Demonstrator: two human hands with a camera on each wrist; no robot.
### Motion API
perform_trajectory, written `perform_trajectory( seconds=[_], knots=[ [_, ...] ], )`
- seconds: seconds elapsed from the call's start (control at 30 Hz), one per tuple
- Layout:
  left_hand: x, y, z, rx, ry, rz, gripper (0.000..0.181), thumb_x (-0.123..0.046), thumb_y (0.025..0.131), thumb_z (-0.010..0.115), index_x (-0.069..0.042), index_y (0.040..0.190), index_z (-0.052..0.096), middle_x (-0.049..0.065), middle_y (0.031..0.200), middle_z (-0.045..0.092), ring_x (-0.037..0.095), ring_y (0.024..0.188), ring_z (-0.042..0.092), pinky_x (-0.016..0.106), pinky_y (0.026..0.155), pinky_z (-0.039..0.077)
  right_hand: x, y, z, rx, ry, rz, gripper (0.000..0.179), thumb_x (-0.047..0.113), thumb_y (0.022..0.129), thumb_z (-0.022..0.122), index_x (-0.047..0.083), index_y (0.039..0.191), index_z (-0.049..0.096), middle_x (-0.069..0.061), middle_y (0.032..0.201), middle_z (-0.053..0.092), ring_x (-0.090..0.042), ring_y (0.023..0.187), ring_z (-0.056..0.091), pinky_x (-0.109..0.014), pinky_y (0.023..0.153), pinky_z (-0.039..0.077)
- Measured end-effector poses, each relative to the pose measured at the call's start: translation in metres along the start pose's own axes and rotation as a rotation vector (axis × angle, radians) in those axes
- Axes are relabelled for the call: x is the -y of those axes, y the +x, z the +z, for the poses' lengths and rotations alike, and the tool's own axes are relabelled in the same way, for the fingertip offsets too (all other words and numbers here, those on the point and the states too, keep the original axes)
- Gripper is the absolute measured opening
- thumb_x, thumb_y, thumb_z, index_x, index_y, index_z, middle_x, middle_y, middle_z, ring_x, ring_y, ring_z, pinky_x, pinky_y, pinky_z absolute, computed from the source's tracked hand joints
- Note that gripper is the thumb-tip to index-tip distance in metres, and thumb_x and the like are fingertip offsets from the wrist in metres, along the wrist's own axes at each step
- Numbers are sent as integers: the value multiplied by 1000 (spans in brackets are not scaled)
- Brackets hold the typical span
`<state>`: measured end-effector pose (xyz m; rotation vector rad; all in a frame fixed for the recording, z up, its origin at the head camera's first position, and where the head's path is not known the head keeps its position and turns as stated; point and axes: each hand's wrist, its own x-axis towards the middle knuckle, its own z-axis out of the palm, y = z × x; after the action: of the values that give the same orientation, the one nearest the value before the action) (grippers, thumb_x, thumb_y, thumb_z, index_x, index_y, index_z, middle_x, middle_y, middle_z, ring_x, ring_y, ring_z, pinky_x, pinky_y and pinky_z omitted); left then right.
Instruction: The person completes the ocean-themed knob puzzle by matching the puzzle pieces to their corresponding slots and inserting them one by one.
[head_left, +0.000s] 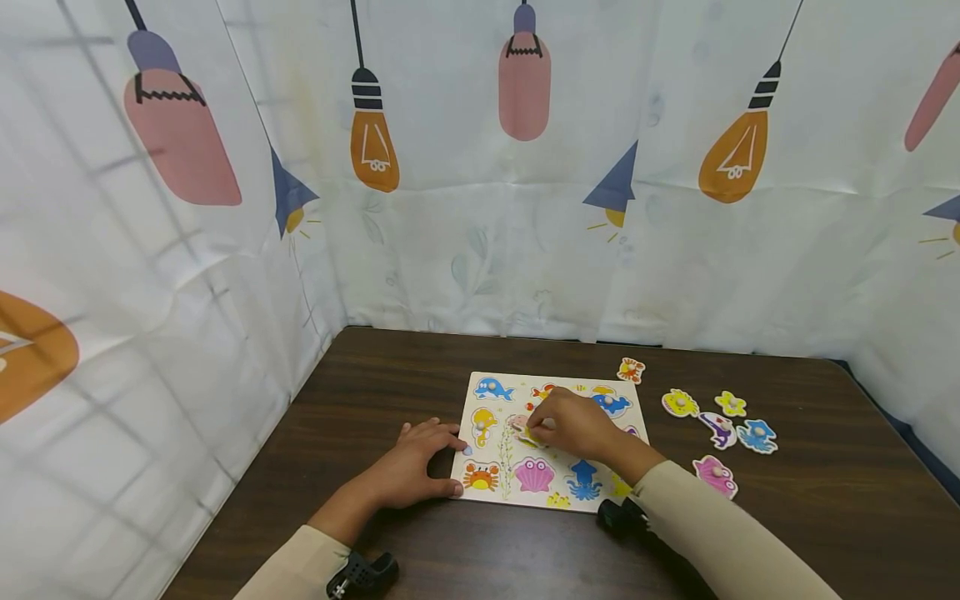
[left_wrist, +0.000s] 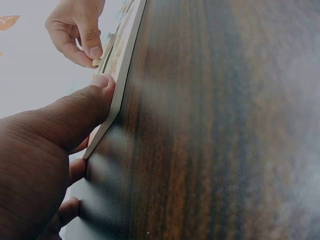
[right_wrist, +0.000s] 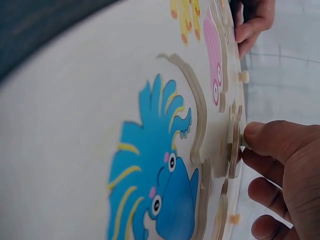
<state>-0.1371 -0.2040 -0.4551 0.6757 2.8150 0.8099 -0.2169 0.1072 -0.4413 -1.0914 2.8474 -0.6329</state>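
Observation:
A wooden puzzle board [head_left: 487,492] printed with sea animals lies on the brown table. My right hand [head_left: 573,427] is over its middle, thumb and forefinger pinching the knob of a small puzzle piece [right_wrist: 234,142]. In the right wrist view that piece shows nearly edge-on, close over the board; its picture is mostly hidden by the hand. My left hand [head_left: 412,465] is at the board's left edge with fingers spread. Its thumb [left_wrist: 102,85] rests on the board's edge near the corner. A blue squid picture [head_left: 583,481] and a pink shell [head_left: 534,475] show along the near side.
Loose knobbed pieces lie right of the board: a yellow fish [head_left: 679,403], a yellow starfish [head_left: 730,404], a purple dolphin-like piece [head_left: 717,430], a blue piece [head_left: 757,436] and a pink one [head_left: 715,476]. An orange piece [head_left: 631,370] lies behind the far right corner. Printed curtains [head_left: 480,250] hang behind the table.

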Motion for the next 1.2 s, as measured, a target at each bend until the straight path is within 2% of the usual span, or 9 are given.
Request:
perform_trajectory(
  seconds=[0.23,0.4,0.53,0.67,0.93,1.2],
  knots=[
    [-2,0,0,-3,-3,6,56,-47,82,84,-22,130,66,7,152,50,43,148,30,75,113,9,2,4,3,0,-21,-18,4,26,92,79,26,94,82,20,91,68,-4,94,55,-35,96,51],
    [-2,0,0,-3,-8,7,57,-47,82,84,-21,130,66,8,152,50,44,148,30,75,114,8,4,7,5,-1,-35,-29,5,25,91,79,24,95,82,18,90,70,-5,91,55,-33,84,53],
    [-2,0,1,-4,-7,6,57,-47,82,84,-22,130,66,7,152,50,44,148,30,74,114,8,5,7,6,-3,-44,-24,5,25,91,80,25,95,83,18,90,71,-5,91,54,-32,84,53],
    [-1,1,1,-2,-3,6,57,-48,82,84,-22,130,66,8,152,50,44,148,30,75,114,8,6,8,6,-2,-45,-14,4,24,91,80,25,94,82,18,89,70,-6,90,53,-29,75,52],
    [0,1,1,-1,-1,9,57,-49,83,83,-22,130,65,8,152,50,44,148,29,75,113,8,7,9,8,29,-56,3,5,26,91,79,25,96,82,17,91,69,-6,86,53,-27,71,50],
    [0,1,0,-4,1,6,57,-49,82,84,-23,129,65,7,152,50,44,148,30,75,113,9,0,-1,-1,27,-28,40,4,26,92,79,26,95,82,17,94,68,-6,92,55,-30,78,52]
  ],
)
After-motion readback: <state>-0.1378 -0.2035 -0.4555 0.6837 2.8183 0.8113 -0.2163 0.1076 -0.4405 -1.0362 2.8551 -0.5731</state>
